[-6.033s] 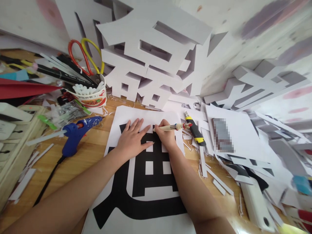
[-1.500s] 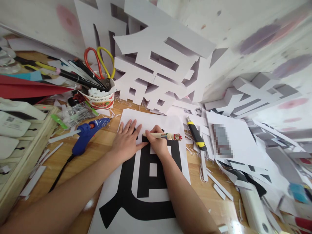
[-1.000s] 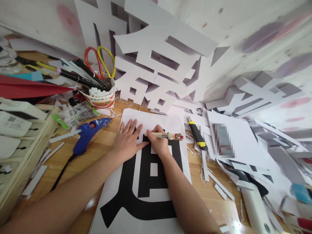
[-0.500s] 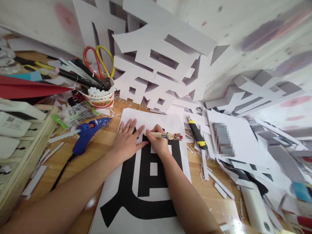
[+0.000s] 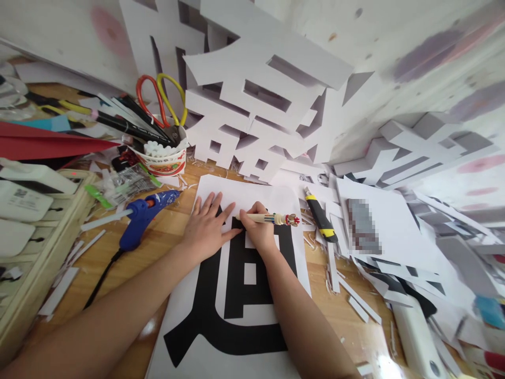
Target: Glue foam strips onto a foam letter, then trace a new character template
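My left hand (image 5: 209, 225) lies flat with its fingers spread on the upper left part of a white sheet. A large black character (image 5: 232, 337) covers much of that sheet of paper (image 5: 158, 363). Between its fingers my right hand (image 5: 258, 227) grips a cream multicolour pen (image 5: 263, 217) with a red and brown figure on its end. The pen's tip points left, close to the fingertips of my left hand, over the upper part of the character. Whether the tip touches the paper I cannot tell.
Left of the paper lies a blue glue gun (image 5: 138, 221); behind it, a paper tub (image 5: 168, 162) holds scissors (image 5: 161, 100) and glue sticks. A yellow-black utility knife (image 5: 320, 217) and paper strips (image 5: 357, 300) lie at right. White three-dimensional letters (image 5: 252, 79) stand at the back.
Both hands and the pen keep nearly the same place on the paper. The whole view has shifted very slightly.
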The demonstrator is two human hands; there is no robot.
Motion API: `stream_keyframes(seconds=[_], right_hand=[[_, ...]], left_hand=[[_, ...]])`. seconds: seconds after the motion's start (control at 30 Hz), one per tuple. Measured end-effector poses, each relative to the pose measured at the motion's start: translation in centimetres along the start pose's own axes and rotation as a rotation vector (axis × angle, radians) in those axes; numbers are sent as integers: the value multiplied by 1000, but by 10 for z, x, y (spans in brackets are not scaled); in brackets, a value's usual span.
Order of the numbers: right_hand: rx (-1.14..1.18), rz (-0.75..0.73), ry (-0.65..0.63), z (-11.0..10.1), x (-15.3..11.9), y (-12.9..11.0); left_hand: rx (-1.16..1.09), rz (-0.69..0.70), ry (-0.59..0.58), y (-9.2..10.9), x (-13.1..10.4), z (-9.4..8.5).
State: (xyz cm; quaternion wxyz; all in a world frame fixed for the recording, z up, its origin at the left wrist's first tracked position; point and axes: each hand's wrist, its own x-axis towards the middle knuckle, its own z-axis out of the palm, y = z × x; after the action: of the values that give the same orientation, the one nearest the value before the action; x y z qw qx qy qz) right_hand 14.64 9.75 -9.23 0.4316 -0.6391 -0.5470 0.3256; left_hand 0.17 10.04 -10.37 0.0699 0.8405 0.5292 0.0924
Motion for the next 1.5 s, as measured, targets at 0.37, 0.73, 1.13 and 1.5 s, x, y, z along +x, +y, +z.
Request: stream_keyframes(seconds=[0.37,0.73,1.13,1.5], right_hand=[[-2,7,27,0,-1,-1],[-3,11,24,0,-1,-2],[-12,20,39,0,-1,-2],[-7,14,64,-1,-2,-3]], left_hand=[[2,2,12,0,0,1],[21,6,13,0,0,1],[25,6,22,-1,0,1],[27,5,27,-1,0,2]])
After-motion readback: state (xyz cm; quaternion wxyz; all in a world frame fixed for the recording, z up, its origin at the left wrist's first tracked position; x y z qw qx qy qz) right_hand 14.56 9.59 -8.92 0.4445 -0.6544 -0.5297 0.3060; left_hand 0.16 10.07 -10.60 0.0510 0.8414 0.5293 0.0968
